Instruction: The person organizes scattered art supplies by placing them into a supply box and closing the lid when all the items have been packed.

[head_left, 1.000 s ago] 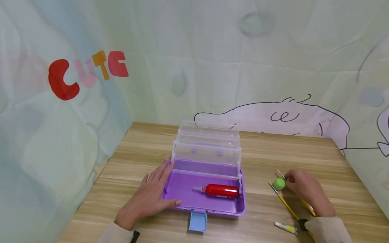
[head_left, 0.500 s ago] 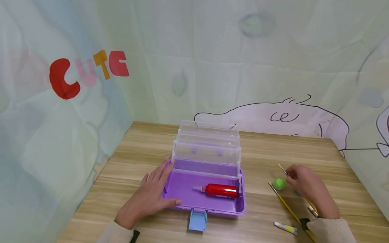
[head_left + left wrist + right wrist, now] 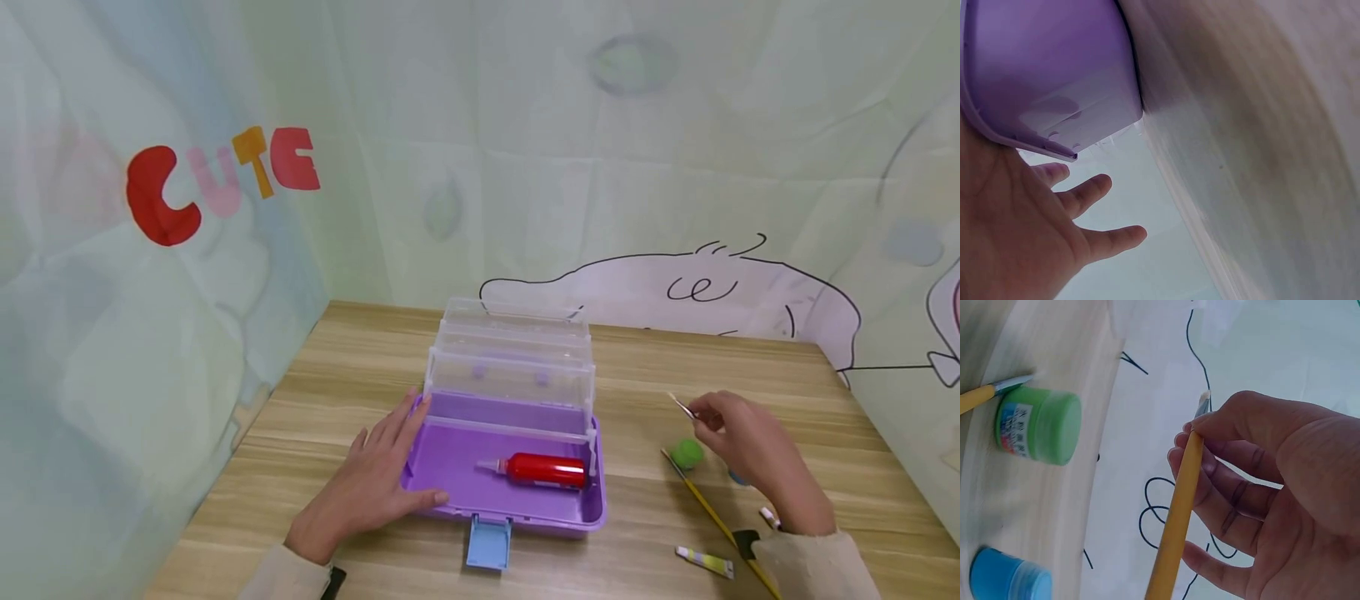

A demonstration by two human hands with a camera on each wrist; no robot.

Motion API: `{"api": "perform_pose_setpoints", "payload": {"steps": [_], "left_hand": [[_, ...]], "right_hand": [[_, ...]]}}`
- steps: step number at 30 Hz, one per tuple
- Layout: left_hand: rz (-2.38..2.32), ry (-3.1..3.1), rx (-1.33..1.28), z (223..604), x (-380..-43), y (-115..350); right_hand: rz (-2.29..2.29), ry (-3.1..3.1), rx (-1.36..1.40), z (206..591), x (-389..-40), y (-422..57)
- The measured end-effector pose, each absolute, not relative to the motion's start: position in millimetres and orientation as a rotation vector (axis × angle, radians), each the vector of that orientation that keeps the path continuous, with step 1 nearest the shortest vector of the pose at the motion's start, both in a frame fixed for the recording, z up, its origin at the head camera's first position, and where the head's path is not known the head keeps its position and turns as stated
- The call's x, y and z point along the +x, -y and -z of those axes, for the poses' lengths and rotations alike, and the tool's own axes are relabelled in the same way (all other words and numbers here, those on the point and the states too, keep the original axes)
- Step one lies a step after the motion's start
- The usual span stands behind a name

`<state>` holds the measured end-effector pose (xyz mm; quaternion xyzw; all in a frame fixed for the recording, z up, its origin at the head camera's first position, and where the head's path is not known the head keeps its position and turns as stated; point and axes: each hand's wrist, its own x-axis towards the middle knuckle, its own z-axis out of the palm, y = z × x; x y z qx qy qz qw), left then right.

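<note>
My right hand (image 3: 750,442) pinches a yellow-handled paintbrush (image 3: 1175,525) between thumb and fingers near its metal collar, bristles pointing away from the hand. Just below it on the table are a green paint jar (image 3: 687,454) and a second paintbrush (image 3: 708,508). A blue paint jar (image 3: 1010,575) shows in the right wrist view. My left hand (image 3: 375,479) rests with spread fingers on the left rim of a purple box (image 3: 465,492), whose clear tiered trays (image 3: 510,367) are raised at the back. Inside lies a red bottle (image 3: 546,472) with a pointed nozzle.
A small yellow-and-white paint tube (image 3: 705,562) lies at the front right of the table, with a white-capped tube (image 3: 769,518) partly under the right wrist. The box's blue latch (image 3: 489,543) hangs down in front. Printed curtains (image 3: 525,167) stand behind the table.
My right hand has lifted the paintbrush up from beside the green jar and shifted it slightly left and away from me. The left hand stays in place on the box.
</note>
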<state>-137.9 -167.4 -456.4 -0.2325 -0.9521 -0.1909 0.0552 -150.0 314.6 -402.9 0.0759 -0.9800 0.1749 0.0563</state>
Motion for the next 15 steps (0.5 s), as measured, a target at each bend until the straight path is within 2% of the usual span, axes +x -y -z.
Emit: {"api": "perform_pose_setpoints", "payload": {"steps": [15], "left_hand": [[0.577,2.893,-0.700,458.4,-139.4,168.2]], "right_hand": [[-0.518,2.914,0.324,394.7,-153.4,-305.3]]}}
